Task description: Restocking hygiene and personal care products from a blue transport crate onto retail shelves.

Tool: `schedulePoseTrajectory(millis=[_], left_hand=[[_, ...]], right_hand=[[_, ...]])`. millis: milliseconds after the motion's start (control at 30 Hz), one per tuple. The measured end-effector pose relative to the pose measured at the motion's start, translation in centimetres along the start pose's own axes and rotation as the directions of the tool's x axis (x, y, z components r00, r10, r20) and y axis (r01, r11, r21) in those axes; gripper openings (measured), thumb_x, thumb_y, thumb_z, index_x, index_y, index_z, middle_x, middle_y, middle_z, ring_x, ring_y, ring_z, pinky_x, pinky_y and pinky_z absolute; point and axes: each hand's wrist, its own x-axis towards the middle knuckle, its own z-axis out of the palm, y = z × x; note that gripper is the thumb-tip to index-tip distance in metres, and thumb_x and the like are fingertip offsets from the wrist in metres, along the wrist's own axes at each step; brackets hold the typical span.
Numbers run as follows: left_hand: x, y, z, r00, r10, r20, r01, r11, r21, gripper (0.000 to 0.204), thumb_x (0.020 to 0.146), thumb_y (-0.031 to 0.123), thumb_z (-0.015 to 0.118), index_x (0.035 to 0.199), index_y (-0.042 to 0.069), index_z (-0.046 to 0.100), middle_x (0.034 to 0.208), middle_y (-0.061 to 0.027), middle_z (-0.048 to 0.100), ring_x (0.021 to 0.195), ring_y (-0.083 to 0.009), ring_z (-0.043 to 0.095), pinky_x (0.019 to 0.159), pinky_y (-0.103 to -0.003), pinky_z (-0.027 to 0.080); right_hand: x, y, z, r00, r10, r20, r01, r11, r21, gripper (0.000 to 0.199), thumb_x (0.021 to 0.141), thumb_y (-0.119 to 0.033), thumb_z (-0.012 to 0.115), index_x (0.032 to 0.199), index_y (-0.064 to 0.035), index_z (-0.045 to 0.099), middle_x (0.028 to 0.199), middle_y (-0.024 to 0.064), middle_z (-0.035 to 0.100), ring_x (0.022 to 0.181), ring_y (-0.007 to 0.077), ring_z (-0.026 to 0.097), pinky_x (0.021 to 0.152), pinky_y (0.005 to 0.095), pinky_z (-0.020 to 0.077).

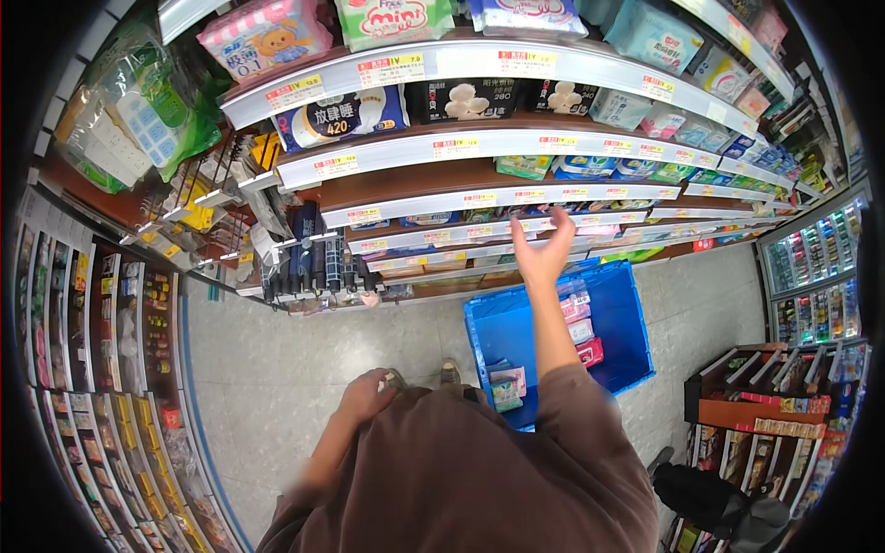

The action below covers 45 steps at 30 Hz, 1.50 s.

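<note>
My right hand [546,252] reaches forward over the blue crate to the lower shelves. Its thumb and fingers are spread, with nothing visible between them. The shelf edge [599,219] with price tags lies just beyond the fingertips. Low by my lap, my left hand [367,396] is loosely curled. A small pale bit shows at its fingers, too little to identify. The blue plastic crate [641,323] stands on the floor, partly hidden by my right forearm. Inside it are several pink, white and red soft packs [581,330] and a few pastel packs [506,387].
Shelves of sanitary pad packs [341,117] rise ahead. Hooks with hanging goods [207,198] and a clear plastic bag of packs [138,111] are at left. Another shelf unit [111,304] stands far left. Drink coolers [811,267] and a person in dark clothes [710,498] are at right.
</note>
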Motion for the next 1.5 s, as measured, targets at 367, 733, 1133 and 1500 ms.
schedulePoseTrajectory(millis=[367,733,1133,1500], left_hand=[[-0.3,-0.7,-0.9,0.996,-0.034,-0.088,0.027,0.997,-0.074,0.054,0.084,0.037,0.067,0.126,0.005,0.059,0.114,-0.0173,0.068,0.105,-0.0356,0.065,0.09,-0.043,0.052],[-1.9,-1.9,-0.2,0.997,-0.077,-0.03,0.073,0.992,-0.105,0.048,0.085,0.033,0.067,0.123,0.005,0.06,0.115,-0.0189,0.067,0.106,-0.0368,0.064,0.09,-0.043,0.051],[-1.6,-2.0,0.9,0.992,-0.105,0.065,0.111,0.99,-0.09,0.043,0.085,0.03,0.071,0.12,0.007,0.061,0.11,-0.0149,0.068,0.1,-0.0331,0.066,0.086,-0.042,0.053],[-0.4,-0.9,-0.2,0.995,-0.069,0.066,0.068,0.998,0.014,0.048,0.085,0.034,0.07,0.122,0.005,0.06,0.112,-0.0162,0.068,0.101,-0.0338,0.066,0.087,-0.042,0.053]], right_hand=[[6.5,-4.5,7.6,0.986,0.088,-0.144,-0.14,0.899,-0.414,0.107,0.059,-0.057,0.085,0.134,0.0057,0.041,0.12,0.0195,0.053,0.114,0.0365,0.047,0.1,0.0494,0.0345],[7.6,-4.4,6.3,0.993,-0.109,-0.045,0.096,0.971,-0.221,0.068,0.065,-0.039,0.079,0.11,0.0059,0.054,0.101,0.0257,0.057,0.098,0.0439,0.052,0.091,0.0508,0.0424],[-8.1,5.2,-14.6,0.787,0.399,0.471,-0.251,0.904,-0.346,0.071,0.065,-0.033,0.084,0.12,0.0006,0.054,0.106,0.0187,0.063,0.104,0.034,0.063,0.091,0.0412,0.0505],[-32.7,17.0,-18.0,-0.184,0.784,0.593,0.043,0.609,-0.792,0.102,0.068,-0.07,0.072,0.138,-0.0007,0.045,0.136,0.0231,0.053,0.128,0.0365,0.051,0.106,0.0418,0.0435]])
